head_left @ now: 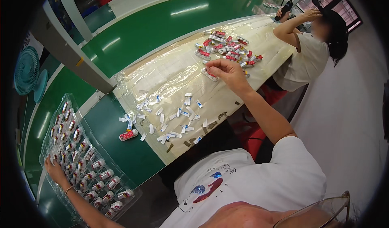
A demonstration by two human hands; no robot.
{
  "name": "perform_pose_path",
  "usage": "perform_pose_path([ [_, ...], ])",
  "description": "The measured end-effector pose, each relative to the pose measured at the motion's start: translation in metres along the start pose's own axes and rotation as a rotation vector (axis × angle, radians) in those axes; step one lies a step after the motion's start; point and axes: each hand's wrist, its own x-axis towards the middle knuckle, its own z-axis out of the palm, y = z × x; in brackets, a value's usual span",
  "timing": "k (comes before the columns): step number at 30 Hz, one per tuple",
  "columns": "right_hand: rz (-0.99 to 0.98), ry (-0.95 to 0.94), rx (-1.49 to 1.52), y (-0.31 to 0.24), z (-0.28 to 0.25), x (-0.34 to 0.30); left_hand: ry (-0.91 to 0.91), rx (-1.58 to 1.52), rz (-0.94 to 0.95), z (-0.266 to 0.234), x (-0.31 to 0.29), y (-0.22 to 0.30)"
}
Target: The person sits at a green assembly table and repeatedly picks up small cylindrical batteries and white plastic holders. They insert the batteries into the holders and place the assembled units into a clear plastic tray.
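Note:
My right hand [227, 74] is raised over the middle of the cream-covered bench, thumb and fingers pinched on a small rounded red-and-white pack [210, 75]. Behind it lies a loose heap of similar packs [233, 49], some showing yellow and black parts. At the far left, my left hand [55, 172] reaches over the side of a clear plastic tray [131, 195]. Its fingers are bent down among the packs there, and what they grip is too small to make out. Rows of white-and-red packs [106, 174] sit in the tray's pockets.
Small white-and-blue paper strips [178, 114] are scattered across the plastic-covered bench [150, 72]. A single red pack [129, 135] lies by its left edge. A grey metal post [75, 45] and a teal fan [27, 70] stand at left. A co-worker [310, 45] sits at right.

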Motion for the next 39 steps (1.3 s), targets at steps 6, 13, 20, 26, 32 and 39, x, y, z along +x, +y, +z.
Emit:
perform_pose_path([
  [6,-0.246,0.11,-0.501,0.015,-0.029,0.041,-0.046,-0.8,-0.144,-0.057,-0.004,0.082],
  [13,-0.355,0.077,-1.142,0.022,-0.002,0.079,-0.44,-1.304,0.046,-0.176,-0.081,0.278],
  [20,-0.623,-0.096,-0.689,-0.033,0.042,0.044,-0.923,-1.603,-0.071,-0.205,-0.164,0.397],
  [26,-0.84,-0.267,-0.556,-0.056,0.099,-0.018,-0.848,-2.052,-0.495,-0.159,-0.184,0.445],
  [32,-0.807,-0.424,-0.378,-0.056,0.106,-0.032,-0.83,-2.029,-0.566,-0.15,-0.19,0.421],
  [39,-1.028,-0.452,-0.405,-0.066,0.107,-0.014,-0.96,-1.836,-0.451,-0.168,-0.188,0.399],
])
